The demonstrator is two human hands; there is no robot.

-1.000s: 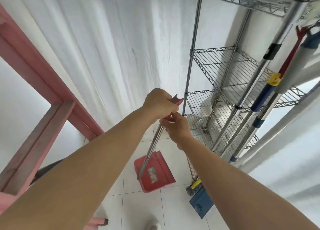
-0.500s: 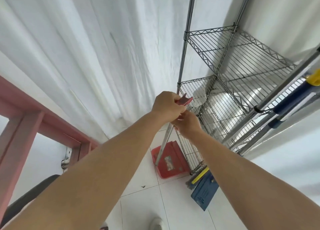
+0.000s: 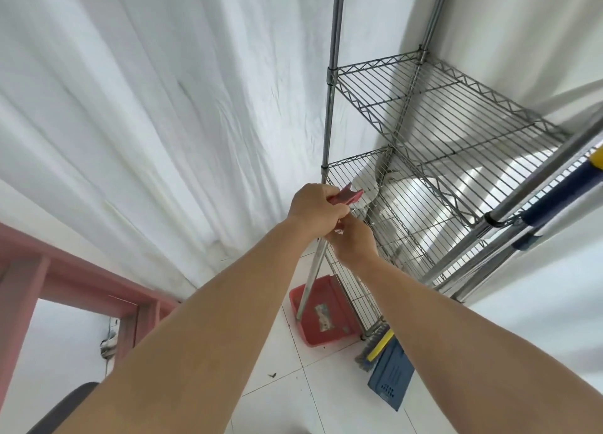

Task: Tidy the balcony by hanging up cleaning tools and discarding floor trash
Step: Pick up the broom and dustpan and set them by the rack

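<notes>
Now both hands' fingers clamped around red plastic dustpan [image 3: 323, 313] handle beside wire rack [image 3: 424, 159].

A red dustpan [image 3: 326, 313] on a silver pole [image 3: 311, 277] with a red grip [image 3: 445, 198] sits on white floor tiles [image 3: 277, 352], beside a chrome wire rack [image 3: 440, 133], a blue dustpan [image 3: 391, 373], a yellow-banded brush [image 3: 375, 347], white curtains [image 3: 146, 107] and a pink frame [image 3: 65, 280].

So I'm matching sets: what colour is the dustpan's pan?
Red, the dustpan on the floor beside the wire rack; head view shows it.
</notes>
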